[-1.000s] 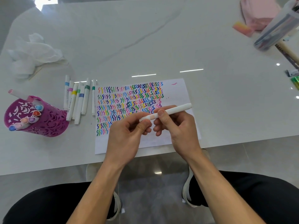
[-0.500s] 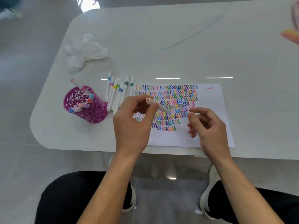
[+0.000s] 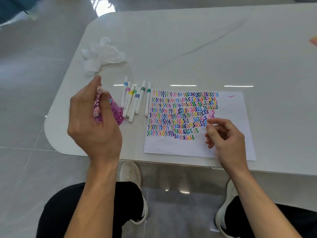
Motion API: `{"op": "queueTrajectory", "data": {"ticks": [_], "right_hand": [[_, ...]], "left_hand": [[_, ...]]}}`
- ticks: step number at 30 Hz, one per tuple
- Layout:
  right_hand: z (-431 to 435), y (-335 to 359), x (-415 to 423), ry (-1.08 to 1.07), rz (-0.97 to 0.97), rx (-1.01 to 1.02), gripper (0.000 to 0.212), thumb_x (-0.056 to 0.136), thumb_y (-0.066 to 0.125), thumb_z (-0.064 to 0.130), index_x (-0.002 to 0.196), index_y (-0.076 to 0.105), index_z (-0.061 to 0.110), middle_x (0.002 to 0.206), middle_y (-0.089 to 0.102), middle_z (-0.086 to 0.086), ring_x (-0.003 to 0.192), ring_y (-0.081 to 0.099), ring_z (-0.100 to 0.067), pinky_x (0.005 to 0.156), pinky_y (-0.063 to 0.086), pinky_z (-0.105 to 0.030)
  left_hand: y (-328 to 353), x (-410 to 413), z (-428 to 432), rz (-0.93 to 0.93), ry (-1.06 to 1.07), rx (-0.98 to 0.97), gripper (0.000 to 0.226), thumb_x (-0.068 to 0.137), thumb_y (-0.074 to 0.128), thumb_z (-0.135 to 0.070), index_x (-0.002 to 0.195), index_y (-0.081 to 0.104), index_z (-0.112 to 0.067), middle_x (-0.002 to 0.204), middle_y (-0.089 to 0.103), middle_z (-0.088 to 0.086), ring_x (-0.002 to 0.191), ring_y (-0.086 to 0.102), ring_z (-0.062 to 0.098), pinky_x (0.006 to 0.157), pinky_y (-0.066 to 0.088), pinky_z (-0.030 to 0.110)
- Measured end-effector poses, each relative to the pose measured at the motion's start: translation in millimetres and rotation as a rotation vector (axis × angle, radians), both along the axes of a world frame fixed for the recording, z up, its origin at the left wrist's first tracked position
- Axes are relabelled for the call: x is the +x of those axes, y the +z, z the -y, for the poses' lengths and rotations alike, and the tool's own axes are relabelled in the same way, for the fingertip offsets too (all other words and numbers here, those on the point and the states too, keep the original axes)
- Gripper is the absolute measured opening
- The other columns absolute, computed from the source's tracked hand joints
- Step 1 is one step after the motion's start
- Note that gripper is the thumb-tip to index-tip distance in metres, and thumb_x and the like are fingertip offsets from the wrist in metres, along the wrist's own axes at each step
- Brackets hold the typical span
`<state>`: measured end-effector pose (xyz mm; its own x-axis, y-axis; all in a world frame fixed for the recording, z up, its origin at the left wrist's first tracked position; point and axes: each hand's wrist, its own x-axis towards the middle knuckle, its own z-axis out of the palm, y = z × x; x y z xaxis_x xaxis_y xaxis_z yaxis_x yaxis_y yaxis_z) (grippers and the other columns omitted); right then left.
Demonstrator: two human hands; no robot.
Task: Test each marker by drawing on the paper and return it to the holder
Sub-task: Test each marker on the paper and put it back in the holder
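My left hand [image 3: 92,124] is raised over the purple cut-out holder [image 3: 117,109] at the table's left edge and hides most of it. Its fingers pinch a white marker with a pink end cap [image 3: 99,89], held upright at the holder's mouth. Another pink-capped marker [image 3: 96,112] shows inside the holder. The paper [image 3: 229,107], covered with rows of coloured zigzags, lies to the right. My right hand [image 3: 226,140] hovers over the paper's lower right part with loosely curled fingers and holds nothing.
Several white markers with coloured bands [image 3: 135,100] lie side by side between the holder and the paper. A crumpled white tissue [image 3: 101,55] sits behind the holder. The rounded table corner [image 3: 51,134] is just left of the holder. An orange-pink object [image 3: 313,40] peeks in at far right.
My left hand has carried the marker left from over the paper to the holder's mouth. My right hand let go of it and stays over the paper. The view has swung left.
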<state>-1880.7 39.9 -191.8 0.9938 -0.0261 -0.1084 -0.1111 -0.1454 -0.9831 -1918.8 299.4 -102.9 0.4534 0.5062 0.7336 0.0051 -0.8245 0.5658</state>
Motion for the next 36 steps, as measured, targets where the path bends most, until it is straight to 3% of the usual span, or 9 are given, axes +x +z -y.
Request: {"op": "queueTrajectory", "data": {"ticks": [6,8,10,14,19,27,30,34,36], "right_hand": [[1.4,-0.6,0.1,-0.017,-0.007,0.001,0.012,0.100,0.065,0.010,0.109,0.070,0.016,0.076,0.072,-0.003,0.064,0.067,-0.017,0.056,0.054,-0.024],[0.8,-0.5,0.2,-0.022,-0.001,0.003,0.012,0.100,0.065,0.009,0.109,0.069,0.015,0.075,0.071,-0.003,0.064,0.067,-0.018,0.056,0.054,-0.025],[0.3,-0.7,0.3,-0.031,0.004,0.000,0.011,0.100,0.065,0.009,0.108,0.067,0.015,0.076,0.071,-0.003,0.065,0.068,-0.019,0.056,0.054,-0.025],[-0.8,-0.5,0.7,-0.039,0.005,-0.002,0.009,0.100,0.066,0.010,0.106,0.065,0.016,0.077,0.072,-0.001,0.066,0.069,-0.019,0.056,0.054,-0.024],[-1.1,-0.8,1.1,-0.033,0.005,-0.007,0.009,0.100,0.065,0.009,0.107,0.065,0.015,0.076,0.072,-0.001,0.065,0.068,-0.019,0.056,0.054,-0.025],[-1.1,-0.6,1.0,-0.029,0.008,-0.005,0.009,0.100,0.065,0.008,0.107,0.065,0.014,0.076,0.072,-0.004,0.064,0.067,-0.020,0.056,0.054,-0.026],[-1.1,-1.1,0.9,-0.028,0.007,0.010,0.010,0.100,0.065,0.007,0.106,0.065,0.015,0.075,0.071,-0.004,0.064,0.067,-0.020,0.056,0.053,-0.026],[-0.7,0.5,-0.2,-0.028,0.021,0.028,0.011,0.100,0.064,0.006,0.104,0.066,0.016,0.074,0.070,-0.002,0.063,0.066,-0.020,0.056,0.052,-0.026],[0.0,2.8,-1.5,-0.037,0.036,0.037,0.012,0.100,0.063,0.005,0.104,0.066,0.016,0.073,0.070,-0.002,0.063,0.066,-0.021,0.056,0.052,-0.026]], "left_hand": [[-8.5,3.2,-2.6,-0.155,0.031,-0.133,0.028,0.105,0.054,-0.021,0.126,0.069,-0.010,0.118,0.070,0.003,0.103,0.062,0.006,0.089,0.046,0.012],[-12.2,4.4,-4.5,-0.221,0.054,-0.145,0.030,0.106,0.051,-0.025,0.126,0.068,-0.011,0.117,0.070,0.003,0.103,0.063,0.010,0.089,0.050,0.017],[-15.3,5.1,-6.9,-0.279,0.078,-0.141,0.032,0.105,0.050,-0.029,0.127,0.068,-0.013,0.116,0.070,0.003,0.103,0.063,0.019,0.089,0.054,0.033],[-19.9,6.7,-9.7,-0.373,0.130,-0.114,0.034,0.106,0.047,-0.031,0.127,0.067,-0.015,0.114,0.069,0.004,0.113,0.054,0.023,0.088,0.040,0.020],[-27.2,8.1,-13.6,-0.465,0.153,-0.050,0.032,0.105,0.050,-0.025,0.129,0.066,-0.010,0.114,0.069,0.006,0.122,0.047,0.023,0.094,0.045,0.028],[-25.2,7.5,-7.6,-0.439,0.076,-0.028,0.045,0.095,0.061,-0.018,0.139,0.057,-0.012,0.128,0.063,0.007,0.124,0.045,0.024,0.100,0.046,0.033],[-22.5,7.0,-2.0,-0.372,0.009,0.065,0.039,0.093,0.061,-0.013,0.132,0.061,-0.007,0.125,0.066,0.007,0.121,0.050,0.028,0.105,0.043,0.034],[-25.1,9.6,11.4,-0.327,-0.101,0.133,0.030,0.097,0.066,-0.013,0.126,0.065,-0.007,0.118,0.069,0.008,0.113,0.055,0.026,0.104,0.035,0.020],[-29.6,10.7,19.5,-0.343,-0.171,0.141,0.029,0.098,0.067,-0.014,0.126,0.066,-0.007,0.116,0.069,0.008,0.110,0.058,0.026,0.100,0.040,0.025]]}}
